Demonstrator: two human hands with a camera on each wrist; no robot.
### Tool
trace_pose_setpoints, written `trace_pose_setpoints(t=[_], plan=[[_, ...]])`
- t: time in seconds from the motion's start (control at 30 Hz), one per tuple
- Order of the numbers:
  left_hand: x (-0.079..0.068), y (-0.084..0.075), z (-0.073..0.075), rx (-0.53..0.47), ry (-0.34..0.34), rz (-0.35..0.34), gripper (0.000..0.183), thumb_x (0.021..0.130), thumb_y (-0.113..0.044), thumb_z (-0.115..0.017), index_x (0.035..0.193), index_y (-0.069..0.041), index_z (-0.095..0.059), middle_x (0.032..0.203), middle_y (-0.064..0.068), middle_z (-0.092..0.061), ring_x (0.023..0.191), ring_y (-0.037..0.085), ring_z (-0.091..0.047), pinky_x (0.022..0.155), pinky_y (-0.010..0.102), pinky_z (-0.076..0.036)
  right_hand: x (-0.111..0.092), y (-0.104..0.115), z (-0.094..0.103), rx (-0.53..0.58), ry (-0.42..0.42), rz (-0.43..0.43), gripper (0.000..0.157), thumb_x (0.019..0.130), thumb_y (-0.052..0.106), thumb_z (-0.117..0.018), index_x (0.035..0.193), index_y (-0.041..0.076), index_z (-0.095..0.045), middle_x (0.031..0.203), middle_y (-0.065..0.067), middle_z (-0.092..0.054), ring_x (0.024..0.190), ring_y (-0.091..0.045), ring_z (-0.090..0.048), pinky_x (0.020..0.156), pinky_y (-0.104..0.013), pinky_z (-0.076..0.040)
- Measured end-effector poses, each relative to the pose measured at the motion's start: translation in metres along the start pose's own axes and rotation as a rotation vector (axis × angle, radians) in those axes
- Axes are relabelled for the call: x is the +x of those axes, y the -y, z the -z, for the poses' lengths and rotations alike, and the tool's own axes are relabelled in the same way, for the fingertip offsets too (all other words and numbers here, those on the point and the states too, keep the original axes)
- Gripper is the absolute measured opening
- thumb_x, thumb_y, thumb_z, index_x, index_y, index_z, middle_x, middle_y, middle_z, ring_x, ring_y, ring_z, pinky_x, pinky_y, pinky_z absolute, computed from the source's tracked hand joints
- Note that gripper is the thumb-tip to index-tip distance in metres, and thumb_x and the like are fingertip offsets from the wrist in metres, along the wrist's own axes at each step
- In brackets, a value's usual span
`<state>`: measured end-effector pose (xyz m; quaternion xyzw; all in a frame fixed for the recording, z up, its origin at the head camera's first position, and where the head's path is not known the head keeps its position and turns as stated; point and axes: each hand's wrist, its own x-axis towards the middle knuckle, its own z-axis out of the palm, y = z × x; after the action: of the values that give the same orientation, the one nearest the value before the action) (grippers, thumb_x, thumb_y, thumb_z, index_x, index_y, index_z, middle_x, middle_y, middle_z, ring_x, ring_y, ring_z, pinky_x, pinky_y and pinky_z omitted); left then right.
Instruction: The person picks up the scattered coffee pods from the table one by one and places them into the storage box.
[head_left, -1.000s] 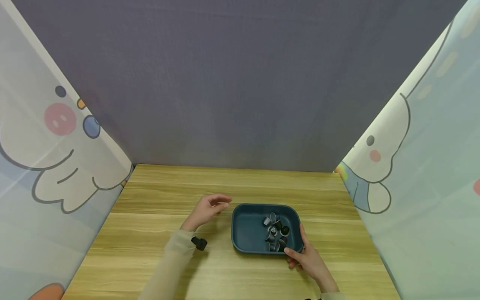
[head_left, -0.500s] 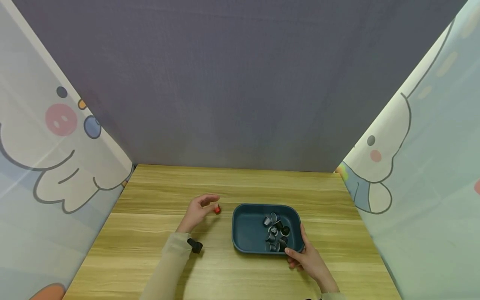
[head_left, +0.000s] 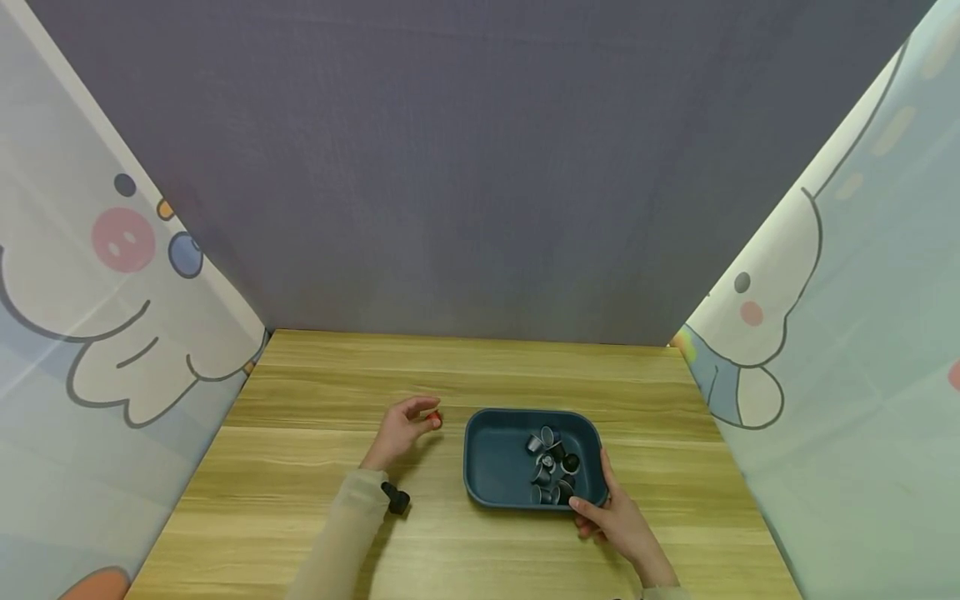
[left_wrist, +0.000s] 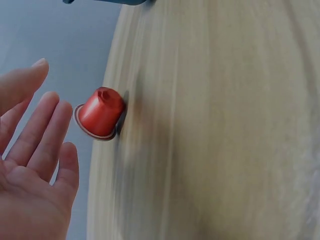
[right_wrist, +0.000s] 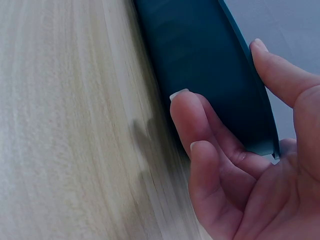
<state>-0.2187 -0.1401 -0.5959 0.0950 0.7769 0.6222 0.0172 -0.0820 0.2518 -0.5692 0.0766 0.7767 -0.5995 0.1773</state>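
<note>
A red coffee capsule lies on its side on the wooden table, left of the dark blue tray. My left hand is right beside this capsule, its fingers extended; the left wrist view shows a small gap between fingertips and capsule. At the tray's near right corner, my right hand grips the edge, thumb at the rim and other fingers against the outer wall. Several dark and silver coffee capsules are heaped in the tray's right half.
A light wooden table bears the tray. Behind it rises a grey cloth wall. Cartoon-printed cloth panels stand on the left and right.
The left hand has shifted slightly left, away from the tray, and the red capsule has come into view by its thumb. Right hand and tray have stayed in place.
</note>
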Motion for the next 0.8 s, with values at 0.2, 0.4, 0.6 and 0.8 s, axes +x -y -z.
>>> trace_pose_setpoints(t=[0.2,0.4,0.6,0.8], plan=[[0.001,0.002,-0.006,-0.073,-0.016,0.054,0.04,0.084,0.006,-0.076,0.122,0.008,-0.065,0.126,0.025,-0.063,0.123,0.041,-0.056,0.109,0.054,-0.036,-0.001,0.001,0.0,0.01,0.003,0.001,0.106,0.096,0.023,-0.07,0.159,0.026,0.015,0.08,-0.02,-0.071,0.065,-0.034,-0.07,0.049,-0.033,-0.05],[0.003,0.006,-0.009,-0.067,-0.037,0.068,0.038,0.084,0.008,-0.075,0.12,0.009,-0.064,0.125,0.026,-0.063,0.12,0.042,-0.057,0.105,0.052,-0.041,0.0,0.0,0.0,0.018,0.005,-0.003,0.106,0.096,0.022,-0.07,0.159,0.026,0.015,0.08,-0.021,-0.07,0.065,-0.035,-0.07,0.049,-0.032,-0.049],[0.003,0.007,-0.01,-0.01,-0.054,0.061,0.035,0.082,0.008,-0.076,0.116,0.005,-0.068,0.119,0.02,-0.068,0.115,0.038,-0.062,0.099,0.047,-0.048,0.0,0.0,0.0,0.01,0.003,-0.002,0.106,0.096,0.023,-0.07,0.159,0.026,0.016,0.08,-0.021,-0.071,0.065,-0.035,-0.07,0.049,-0.033,-0.05],[0.001,0.005,-0.014,0.0,-0.052,0.059,0.035,0.081,0.011,-0.075,0.115,0.008,-0.068,0.116,0.024,-0.067,0.109,0.041,-0.063,0.094,0.048,-0.051,-0.001,0.001,0.0,0.004,0.0,-0.004,0.105,0.096,0.023,-0.069,0.159,0.026,0.015,0.08,-0.02,-0.071,0.066,-0.036,-0.07,0.05,-0.033,-0.049]])
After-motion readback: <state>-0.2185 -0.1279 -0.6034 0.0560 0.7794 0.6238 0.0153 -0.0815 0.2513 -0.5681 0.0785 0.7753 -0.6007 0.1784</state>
